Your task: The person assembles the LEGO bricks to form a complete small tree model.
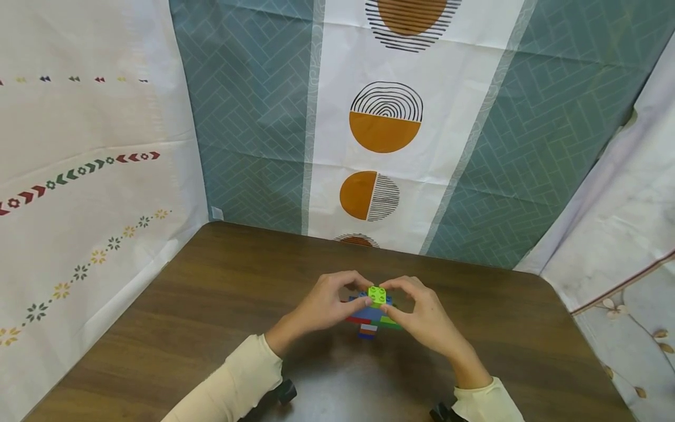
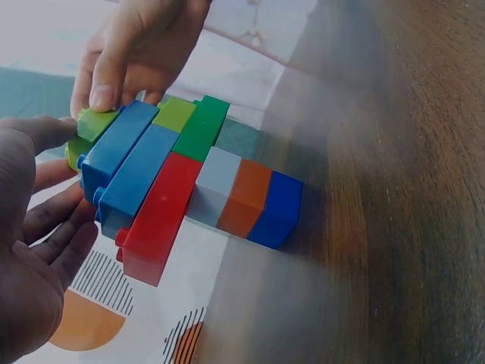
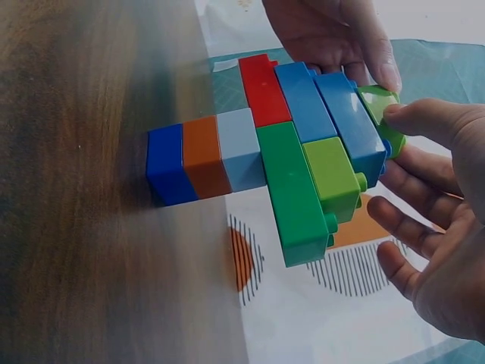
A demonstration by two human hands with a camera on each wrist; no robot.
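A lime green toy brick [image 1: 377,295] sits at the top of a stack of building bricks, pinched from the left by my left hand [image 1: 329,302] and from the right by my right hand [image 1: 424,310]. Below it, two long blue bricks [image 3: 352,121] lie one over the other, with another lime brick [image 3: 332,171] beside the lower one. Under these come a red brick [image 2: 158,216] and a green brick [image 3: 294,193] side by side. A narrow column of light grey [image 2: 216,182], orange [image 2: 245,196] and dark blue [image 2: 276,208] bricks carries them, standing on the table.
The brown wooden table [image 1: 211,305] spreads around the stack. Patterned cloths hang behind it and at both sides, the back cloth [image 1: 253,129] reaching down to the table's far edge. Black wrist straps [image 1: 286,391] show below the cream sleeves [image 1: 237,375].
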